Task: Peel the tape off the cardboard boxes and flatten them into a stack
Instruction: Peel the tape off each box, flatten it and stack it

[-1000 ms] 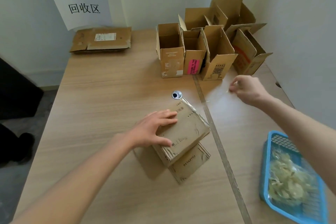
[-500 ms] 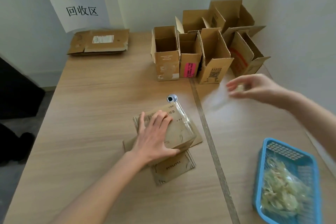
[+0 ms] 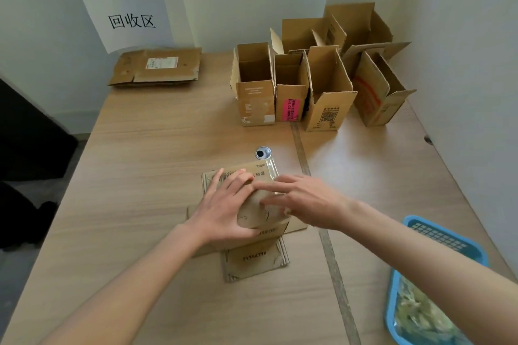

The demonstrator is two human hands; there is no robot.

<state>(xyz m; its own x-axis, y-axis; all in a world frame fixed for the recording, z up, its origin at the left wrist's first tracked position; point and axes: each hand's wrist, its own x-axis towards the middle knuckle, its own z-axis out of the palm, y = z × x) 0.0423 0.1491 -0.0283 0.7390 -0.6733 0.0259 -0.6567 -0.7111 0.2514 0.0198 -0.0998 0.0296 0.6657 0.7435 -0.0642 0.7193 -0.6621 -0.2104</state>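
Observation:
A small cardboard box (image 3: 259,211) stands at the middle of the table with its flaps spread out flat around it. Clear tape still shows along its far top edge. My left hand (image 3: 224,207) lies over the box's top and left side, thumb against the near face. My right hand (image 3: 302,202) reaches in from the right, fingers straight, touching the top of the box. Several open boxes (image 3: 291,87) stand upright at the back of the table. A stack of flattened boxes (image 3: 157,67) lies at the back left under a paper sign.
A blue basket (image 3: 437,286) with crumpled tape sits at the near right table edge. A round cable hole (image 3: 263,152) lies just beyond the box. A seam (image 3: 330,255) runs down the table. White walls close the back and right side.
My right hand has come back from the far right, where it held peeled tape, and now touches the box top. My left hand stays on the box.

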